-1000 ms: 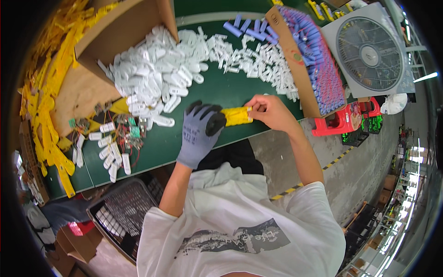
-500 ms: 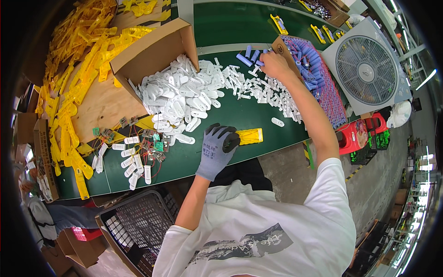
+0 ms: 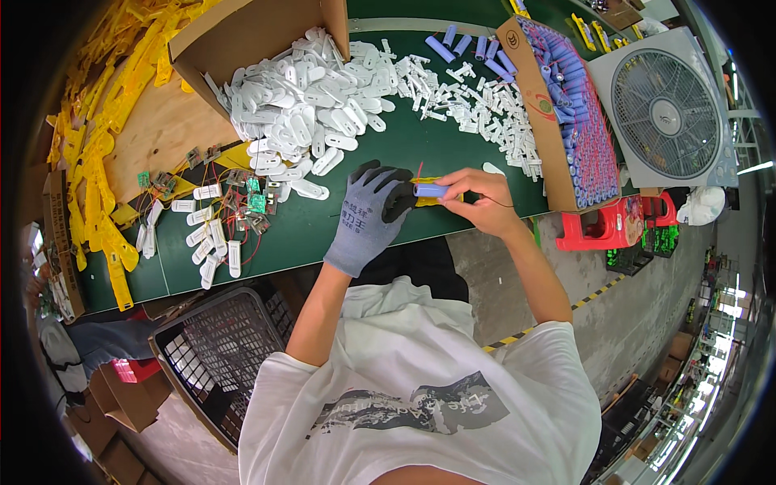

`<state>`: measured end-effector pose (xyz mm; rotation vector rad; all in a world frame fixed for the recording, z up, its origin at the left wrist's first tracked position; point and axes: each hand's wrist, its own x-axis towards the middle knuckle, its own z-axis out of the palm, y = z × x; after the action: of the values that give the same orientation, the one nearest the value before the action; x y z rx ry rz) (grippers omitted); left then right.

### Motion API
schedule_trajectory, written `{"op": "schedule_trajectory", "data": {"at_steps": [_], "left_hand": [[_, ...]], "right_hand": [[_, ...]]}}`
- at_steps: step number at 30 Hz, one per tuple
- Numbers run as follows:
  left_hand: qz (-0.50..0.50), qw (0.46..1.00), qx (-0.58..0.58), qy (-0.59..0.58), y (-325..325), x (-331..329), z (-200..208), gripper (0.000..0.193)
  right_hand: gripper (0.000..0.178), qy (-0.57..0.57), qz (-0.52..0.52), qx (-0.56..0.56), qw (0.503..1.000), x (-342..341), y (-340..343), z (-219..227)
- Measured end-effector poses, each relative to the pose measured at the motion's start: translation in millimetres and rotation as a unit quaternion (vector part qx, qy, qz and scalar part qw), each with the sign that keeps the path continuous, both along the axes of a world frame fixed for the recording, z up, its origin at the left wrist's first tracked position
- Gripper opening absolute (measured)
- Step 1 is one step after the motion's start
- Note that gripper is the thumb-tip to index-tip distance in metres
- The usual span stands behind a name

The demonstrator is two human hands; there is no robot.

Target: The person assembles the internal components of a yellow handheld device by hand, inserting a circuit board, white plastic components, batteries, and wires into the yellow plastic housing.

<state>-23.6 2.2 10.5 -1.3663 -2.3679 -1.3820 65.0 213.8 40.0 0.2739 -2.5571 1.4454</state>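
My left hand [image 3: 370,212], in a grey glove with dark fingers, is curled round the left end of a yellow plastic casing [image 3: 426,203] on the green table. My bare right hand [image 3: 485,200] pinches a blue cylindrical battery cell [image 3: 428,191] between thumb and fingers, lengthwise over the casing. Thin wires show at the cell. Both hands hide parts of the casing, so whether the cell touches it I cannot tell. Several loose blue cells [image 3: 440,49] lie farther back, beside small white plastic parts [image 3: 485,109].
White oval covers [image 3: 299,105] spill from a tipped cardboard box [image 3: 250,24]. Circuit boards [image 3: 257,202] with wired white pieces lie at left, near yellow casings [image 3: 101,186]. A carton of blue cells [image 3: 540,113] and a box fan [image 3: 666,117] stand right. A black crate [image 3: 218,347] sits below.
My right hand has come back from the loose cells near the carton, bringing a blue battery cell over the yellow casing. My left hand stays at the casing. The view has shifted slightly.
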Motion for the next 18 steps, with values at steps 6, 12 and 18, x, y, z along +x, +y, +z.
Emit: {"op": "schedule_trajectory", "data": {"at_steps": [6,12,18], "left_hand": [[-0.006,0.999,-0.001,-0.036,-1,0,-3,0.019],[0.009,0.999,0.0,-0.052,-6,2,5,0.018],[-0.027,0.995,0.018,-0.095,-5,-3,5,0.016]], "right_hand": [[0.021,0.029,-0.049,-0.014,0.998,3,-3,-12],[0.024,-0.038,-0.053,-0.018,0.998,6,-14,-11],[0.022,0.1,-0.078,0.035,0.991,6,-19,-25]]}}
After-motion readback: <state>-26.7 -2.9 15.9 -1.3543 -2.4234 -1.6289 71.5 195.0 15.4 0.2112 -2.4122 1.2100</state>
